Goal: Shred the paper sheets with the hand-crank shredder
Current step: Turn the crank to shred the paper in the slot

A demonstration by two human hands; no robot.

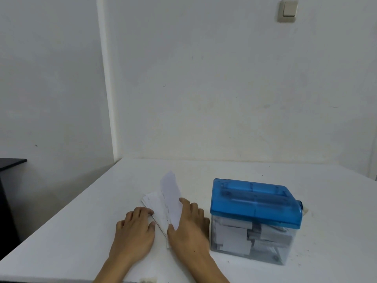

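A small stack of white paper sheets (158, 207) lies on the white table (81, 221), left of the shredder. The shredder has a blue translucent lid (255, 203) on a clear bin (251, 242) holding several paper pieces. My left hand (133, 231) rests on the table with its fingertips pressing the stack's left edge. My right hand (189, 227) pinches the top sheet (171, 193), thumb under and fingers over, and that sheet curls up off the stack. The crank handle is not visible; only a white stub shows at the lid's right end.
The table butts against a white wall (224, 99) behind. A dark piece of furniture (10, 166) stands at the far left beyond the table's edge. A small scrap of paper (148, 279) lies at the table's front edge.
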